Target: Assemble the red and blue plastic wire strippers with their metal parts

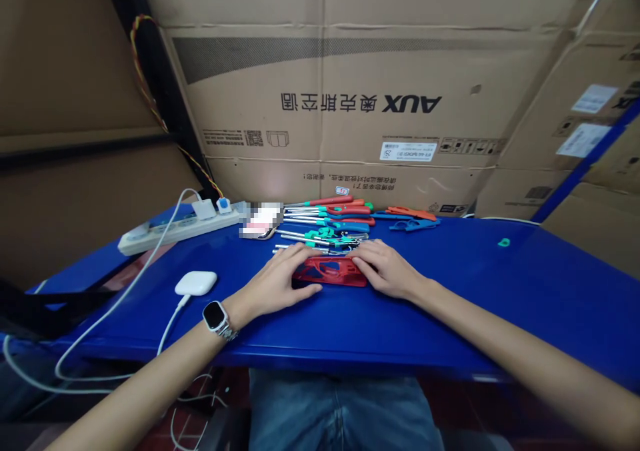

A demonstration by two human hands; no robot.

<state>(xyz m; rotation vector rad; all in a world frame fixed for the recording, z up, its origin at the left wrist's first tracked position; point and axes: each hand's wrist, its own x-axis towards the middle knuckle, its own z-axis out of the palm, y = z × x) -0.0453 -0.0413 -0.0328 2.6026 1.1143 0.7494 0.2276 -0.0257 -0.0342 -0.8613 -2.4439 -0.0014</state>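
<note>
- The red plastic holder (330, 272) lies flat on the blue table (500, 304), near the middle, between the two hands.
- The left hand (280, 281) rests over the left end of the holder; the fingers are stretched and spread, palm down, touching its top and left edge — not closed around it.
- The right hand (383, 268) lies on the right end of the holder, also palm down with loose fingers; it presses or touches, but I cannot tell if it really grips.
- Just behind the holder is a pile of screwdrivers (330, 221) with red, green and blue handles, the metal shafts pointing to the left.
- A smartwatch (216, 318) is on the left wrist.
- To the left, well apart from the holder, are a white earbud case (196, 282) with a cable and a white power strip (175, 230).
- A small green piece (504, 242) lies alone on the right part of the table.
- Cardboard boxes (350, 91) stand behind the table.
</note>
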